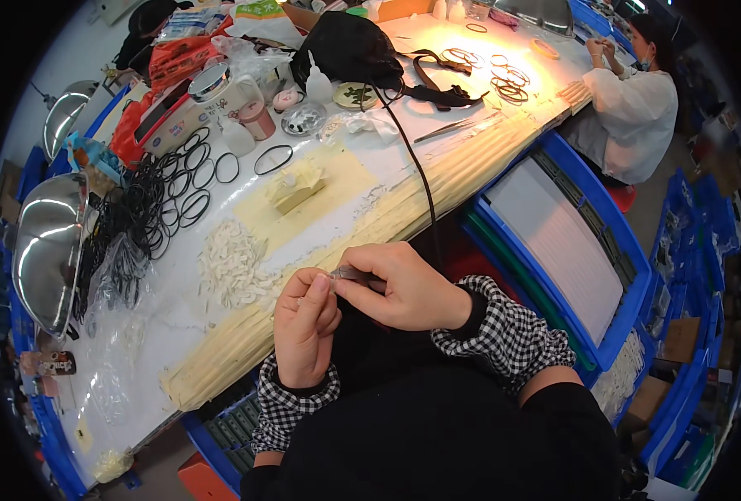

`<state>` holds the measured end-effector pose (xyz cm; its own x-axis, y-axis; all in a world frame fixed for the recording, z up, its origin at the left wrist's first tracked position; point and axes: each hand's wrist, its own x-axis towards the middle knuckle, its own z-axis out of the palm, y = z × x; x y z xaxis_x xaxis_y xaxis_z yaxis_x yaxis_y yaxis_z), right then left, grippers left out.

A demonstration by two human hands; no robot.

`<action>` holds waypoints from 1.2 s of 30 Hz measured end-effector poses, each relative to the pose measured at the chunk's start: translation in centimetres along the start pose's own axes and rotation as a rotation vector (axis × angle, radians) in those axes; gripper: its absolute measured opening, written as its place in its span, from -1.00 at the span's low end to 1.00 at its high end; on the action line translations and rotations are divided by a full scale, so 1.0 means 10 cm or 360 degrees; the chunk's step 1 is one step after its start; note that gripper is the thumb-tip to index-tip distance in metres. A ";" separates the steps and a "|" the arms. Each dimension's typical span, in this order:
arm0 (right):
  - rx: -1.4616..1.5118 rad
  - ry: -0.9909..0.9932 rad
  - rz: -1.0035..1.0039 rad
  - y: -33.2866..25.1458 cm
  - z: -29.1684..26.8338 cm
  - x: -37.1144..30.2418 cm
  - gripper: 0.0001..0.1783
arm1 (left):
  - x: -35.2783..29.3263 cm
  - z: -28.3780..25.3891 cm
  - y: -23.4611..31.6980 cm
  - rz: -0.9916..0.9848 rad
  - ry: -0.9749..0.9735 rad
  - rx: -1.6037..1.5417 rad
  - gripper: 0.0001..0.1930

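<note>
cream padding [220, 355] edges the table [173, 290]; both hands [408, 288] (raised near it) pinch a small greyish piece [350, 274].

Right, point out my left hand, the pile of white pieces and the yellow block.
Left hand [304, 326]: head view, middle of the hand.
Pile of white pieces [232, 263]: head view, middle of the heap.
Yellow block [297, 189]: head view, near its middle.

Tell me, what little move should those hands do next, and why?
Perhaps the right hand should ease its fingertips back slightly while the left hand steadies the small greyish thing: fingertips from both hands crowd around it and hide most of it, so a clearer view might help.
</note>
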<state>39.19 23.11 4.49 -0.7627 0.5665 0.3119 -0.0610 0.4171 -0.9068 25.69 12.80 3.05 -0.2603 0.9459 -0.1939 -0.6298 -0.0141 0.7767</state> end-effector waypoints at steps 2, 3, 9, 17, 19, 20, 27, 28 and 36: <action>0.0034 -0.0005 0.0024 -0.01 0.07 0.01 -0.78 | -0.03 -0.04 0.02 -0.0009 0.0021 0.0014 -0.89; 0.0054 -0.0020 0.0053 -0.04 0.08 0.02 -0.78 | -0.04 -0.06 0.03 -0.0013 0.0036 0.0016 -0.89; 0.0223 -0.0076 0.0126 -0.01 0.18 0.10 -0.78 | -0.07 -0.15 0.11 0.0003 0.0040 -0.0027 -0.85; 0.0314 -0.0268 0.0072 0.03 0.14 0.30 -0.78 | -0.01 -0.20 0.07 0.0215 -0.0059 -0.0127 -0.86; 0.0325 -0.0308 0.0057 0.03 0.14 0.34 -0.79 | 0.00 -0.19 0.08 0.0220 -0.0030 -0.0168 -0.86; 0.0329 -0.0323 0.0051 0.03 0.14 0.35 -0.79 | 0.02 -0.18 0.08 0.0210 -0.0022 -0.0152 -0.86; 0.0273 -0.0096 0.0249 -0.01 -0.16 0.34 -0.83 | 0.11 -0.19 0.16 0.0060 -0.0038 -0.0290 -0.83; 0.0225 -0.0040 0.0201 0.05 -0.25 0.33 -0.83 | 0.13 -0.19 0.18 0.0022 -0.0068 -0.0352 -0.84; 0.0100 0.0476 0.0070 -0.03 -0.85 0.28 -0.75 | 0.22 -0.19 0.24 -0.0120 -0.0228 -0.0668 -0.87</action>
<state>42.56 30.57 8.07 -0.5429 0.7709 0.3332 -0.0789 0.3482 -0.9341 22.23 14.18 3.34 -0.1169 0.9842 -0.1329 -0.8931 -0.0457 0.4475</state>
